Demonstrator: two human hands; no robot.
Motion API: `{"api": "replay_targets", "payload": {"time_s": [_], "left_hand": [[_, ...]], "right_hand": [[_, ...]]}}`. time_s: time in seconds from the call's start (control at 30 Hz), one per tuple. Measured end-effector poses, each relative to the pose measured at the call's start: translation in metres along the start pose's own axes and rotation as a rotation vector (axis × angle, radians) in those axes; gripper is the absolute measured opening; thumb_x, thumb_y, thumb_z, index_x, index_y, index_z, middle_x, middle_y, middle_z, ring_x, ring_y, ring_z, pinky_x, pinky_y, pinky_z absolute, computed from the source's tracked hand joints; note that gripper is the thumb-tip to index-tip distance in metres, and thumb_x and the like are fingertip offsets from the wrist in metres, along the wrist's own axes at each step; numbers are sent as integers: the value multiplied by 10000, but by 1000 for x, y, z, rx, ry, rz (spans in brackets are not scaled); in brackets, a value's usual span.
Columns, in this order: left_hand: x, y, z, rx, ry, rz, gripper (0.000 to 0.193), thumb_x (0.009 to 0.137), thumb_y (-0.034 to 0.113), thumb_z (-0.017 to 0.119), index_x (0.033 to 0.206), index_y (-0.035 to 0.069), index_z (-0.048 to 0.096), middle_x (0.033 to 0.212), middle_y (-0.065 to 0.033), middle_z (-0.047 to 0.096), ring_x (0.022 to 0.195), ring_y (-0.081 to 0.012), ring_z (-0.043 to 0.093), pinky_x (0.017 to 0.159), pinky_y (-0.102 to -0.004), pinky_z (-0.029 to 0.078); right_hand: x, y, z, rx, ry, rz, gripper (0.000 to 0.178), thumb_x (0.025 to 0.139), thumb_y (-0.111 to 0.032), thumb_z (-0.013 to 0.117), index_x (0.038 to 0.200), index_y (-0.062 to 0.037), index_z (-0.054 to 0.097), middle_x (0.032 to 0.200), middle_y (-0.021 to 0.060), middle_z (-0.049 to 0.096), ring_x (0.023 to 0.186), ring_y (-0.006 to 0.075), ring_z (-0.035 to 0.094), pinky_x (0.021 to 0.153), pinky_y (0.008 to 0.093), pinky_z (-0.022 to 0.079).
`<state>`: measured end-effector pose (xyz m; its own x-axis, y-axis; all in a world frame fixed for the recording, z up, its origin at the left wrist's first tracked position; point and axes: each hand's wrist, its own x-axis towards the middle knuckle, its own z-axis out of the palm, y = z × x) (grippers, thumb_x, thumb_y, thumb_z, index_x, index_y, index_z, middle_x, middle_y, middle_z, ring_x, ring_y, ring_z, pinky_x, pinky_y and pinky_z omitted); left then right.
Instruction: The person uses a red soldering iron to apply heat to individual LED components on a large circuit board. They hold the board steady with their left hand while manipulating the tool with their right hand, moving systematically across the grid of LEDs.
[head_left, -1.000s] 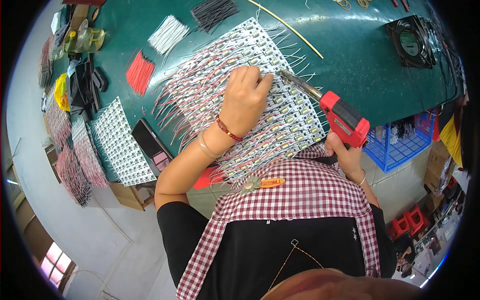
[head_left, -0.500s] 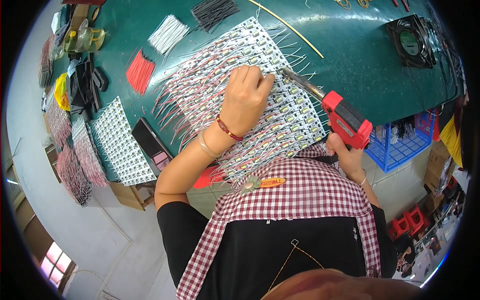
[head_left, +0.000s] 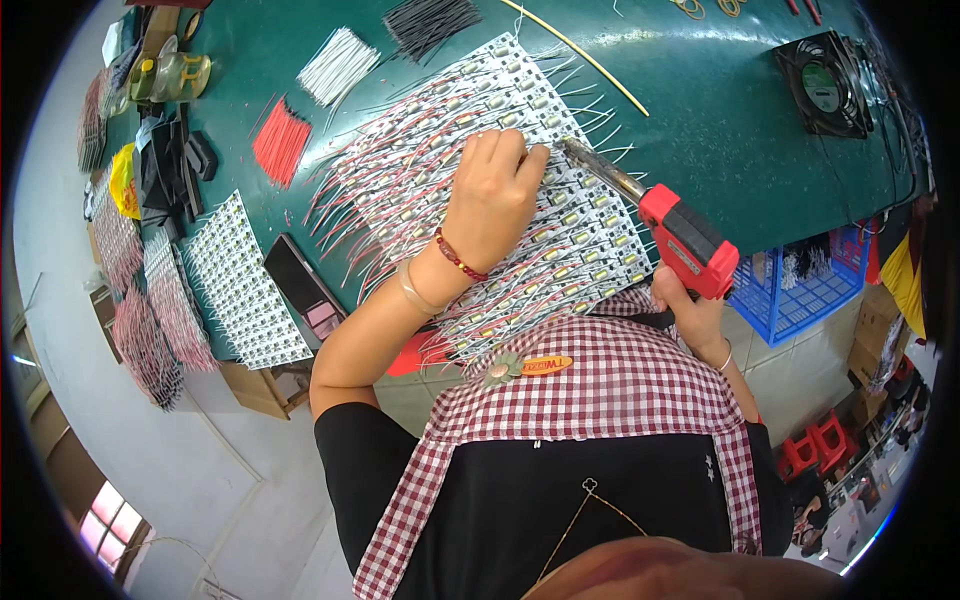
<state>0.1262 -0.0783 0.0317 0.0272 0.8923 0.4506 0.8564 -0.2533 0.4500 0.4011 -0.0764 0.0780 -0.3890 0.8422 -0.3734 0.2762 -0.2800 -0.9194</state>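
A white sheet of small circuit boards (head_left: pixel 515 75) lies tilted on the green table, with rows of red and white wires sticking out along it. Over its middle, my left hand (head_left: pixel 495 190) is closed, thumb and fingertips together; whatever they pinch is too small or hidden to make out. My right hand (head_left: pixel 692 318) grips a red and black soldering gun (head_left: pixel 688 242) from below. The gun's metal tip points left and rests on or just above the boards, close beside my left fingertips.
Bundles of red wires (head_left: pixel 282 143), white wires (head_left: pixel 338 66) and black wires (head_left: pixel 430 27) lie beyond the sheet. A phone (head_left: pixel 300 285) and another board sheet (head_left: pixel 248 285) sit to the left. Far right stands a black fan (head_left: pixel 822 85), above a blue basket (head_left: pixel 800 290).
The soldering gun's body has shifted slightly to the left, its tip staying near the same spot. My left hand has hardly moved.
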Motion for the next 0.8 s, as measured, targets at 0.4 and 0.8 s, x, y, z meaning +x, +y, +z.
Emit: {"api": "replay_targets", "payload": {"time_s": [0.4, 0.8], "left_hand": [[4, 2, -4, 101, -7, 49, 195, 712, -14, 658, 879, 83, 685, 747, -39, 473, 735, -206, 511, 675, -343, 386], [0, 0, 0, 60, 31, 15, 215, 720, -21, 669, 910, 77, 686, 762, -48, 481, 720, -223, 509, 665, -357, 382]], "right_hand": [[-4, -10, -1, 121, 1, 48, 113, 935, -123, 655, 911, -17, 625, 711, 13, 603, 605, 83, 564, 556, 251, 455], [-4, -5, 0, 25, -20, 2, 242, 962, -75, 559, 1151, 72, 522, 637, 36, 524, 541, 107, 511, 546, 269, 445]]}}
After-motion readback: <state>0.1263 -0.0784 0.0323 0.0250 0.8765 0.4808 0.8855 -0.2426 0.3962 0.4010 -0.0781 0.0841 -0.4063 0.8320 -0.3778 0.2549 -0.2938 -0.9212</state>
